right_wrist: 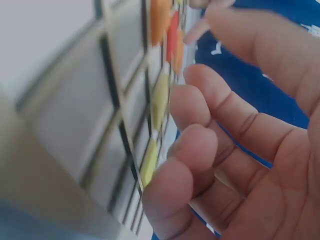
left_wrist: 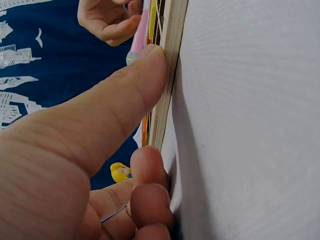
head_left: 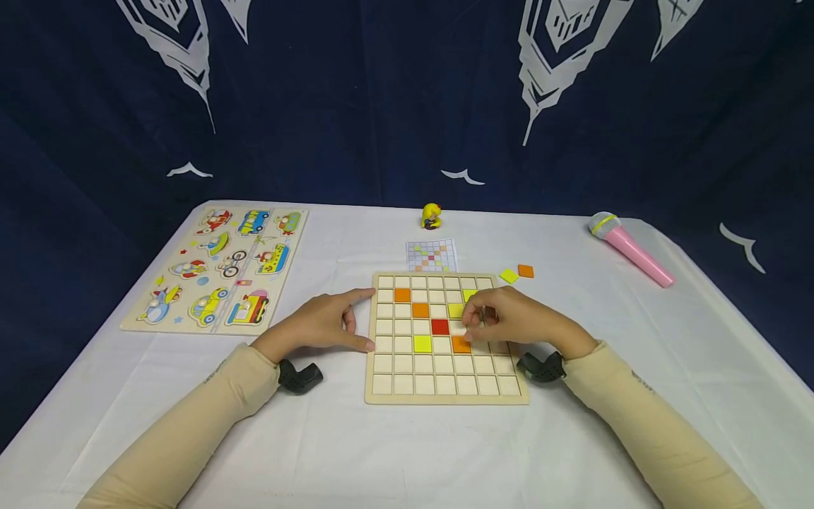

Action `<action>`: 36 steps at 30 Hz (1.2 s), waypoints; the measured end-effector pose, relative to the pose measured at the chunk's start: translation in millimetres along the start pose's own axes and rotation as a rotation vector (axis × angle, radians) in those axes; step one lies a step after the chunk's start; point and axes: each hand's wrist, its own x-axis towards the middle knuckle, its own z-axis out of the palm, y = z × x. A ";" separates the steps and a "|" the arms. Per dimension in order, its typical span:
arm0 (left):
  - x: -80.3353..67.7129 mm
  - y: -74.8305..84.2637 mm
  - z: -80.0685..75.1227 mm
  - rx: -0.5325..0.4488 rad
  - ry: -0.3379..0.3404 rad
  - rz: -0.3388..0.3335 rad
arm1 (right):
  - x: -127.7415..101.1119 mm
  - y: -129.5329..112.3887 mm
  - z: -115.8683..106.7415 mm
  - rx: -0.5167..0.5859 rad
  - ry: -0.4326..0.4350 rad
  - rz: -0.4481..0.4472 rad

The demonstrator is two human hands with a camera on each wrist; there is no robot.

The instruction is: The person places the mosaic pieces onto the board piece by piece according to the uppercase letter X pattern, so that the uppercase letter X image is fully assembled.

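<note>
A wooden grid board [head_left: 445,385] lies in the middle of the white table. It holds orange [head_left: 402,295], yellow [head_left: 422,343] and red [head_left: 440,326] square tiles. My left hand [head_left: 318,325] rests at the board's left edge [left_wrist: 167,75], with thumb [left_wrist: 125,95] and index finger spread and pressed against the wood. My right hand [head_left: 515,322] hovers over the board's right half, fingers curled, fingertips close to an orange tile [head_left: 461,344]. The right wrist view shows loosely bent fingers [right_wrist: 200,150] and a bare palm next to the grid [right_wrist: 115,100]. The thumb and index tips are hidden.
Two loose tiles, yellow [head_left: 509,276] and orange [head_left: 525,271], lie past the board's far right corner. A pattern card [head_left: 432,255] and a yellow toy figure [head_left: 431,216] sit behind the board. A vehicle puzzle [head_left: 219,268] lies left, a pink toy microphone [head_left: 629,249] far right.
</note>
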 end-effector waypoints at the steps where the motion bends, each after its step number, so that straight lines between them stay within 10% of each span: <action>1: 0.1 -0.1 -0.1 0.001 0.001 0.001 | -0.7 0.1 -2.4 0.003 0.012 0.005; 26: -0.8 1.8 0.1 -0.004 -0.003 -0.010 | -23.5 64.5 -42.5 0.379 0.378 0.236; 36: -0.7 3.3 -0.3 -0.008 -0.006 -0.013 | -25.5 79.1 -40.1 0.364 0.438 0.241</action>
